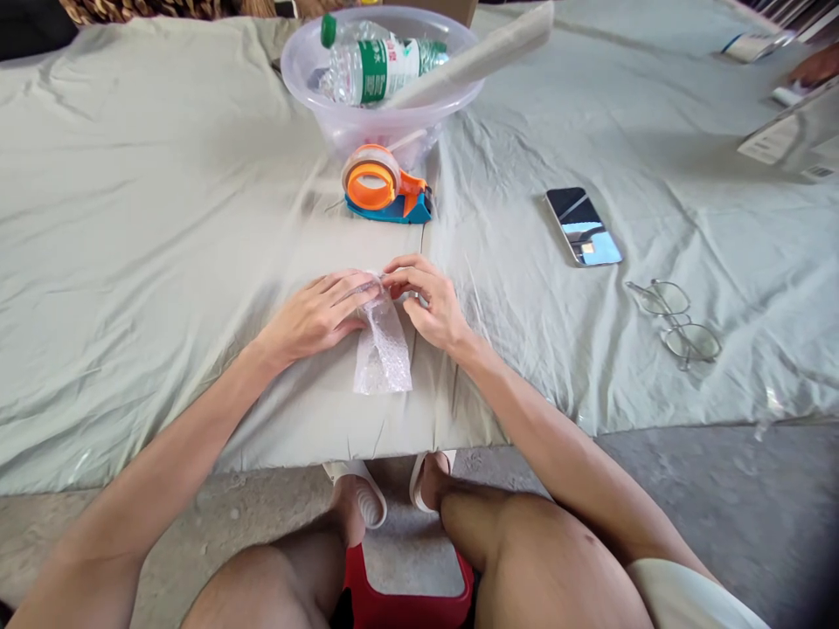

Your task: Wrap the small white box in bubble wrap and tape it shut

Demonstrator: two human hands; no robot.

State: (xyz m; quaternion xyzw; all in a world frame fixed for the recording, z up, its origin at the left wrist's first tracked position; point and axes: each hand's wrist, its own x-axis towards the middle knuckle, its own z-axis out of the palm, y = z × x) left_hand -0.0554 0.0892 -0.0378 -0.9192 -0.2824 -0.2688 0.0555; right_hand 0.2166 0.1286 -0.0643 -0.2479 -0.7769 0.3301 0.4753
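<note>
A small piece of clear bubble wrap point(384, 354) lies on the cloth-covered table point(197, 218), close to the front edge. From the left, my left hand point(321, 314) has its fingers closed over the upper end of the wrap. My right hand point(429, 301) pinches the top right corner with bent fingers. Whether anything is folded inside the wrap cannot be made out. Just beyond my hands stands an orange and blue tape dispenser point(410, 205) with a roll of clear tape point(354, 162).
Behind the dispenser, a translucent plastic basin point(301, 74) holds plastic bottles point(373, 70) and a rolled translucent sheet point(491, 57). On the right lie a phone point(580, 223) and eyeglasses point(685, 323). Another person's hand point(816, 68) is near a white box point(796, 131) at the far right.
</note>
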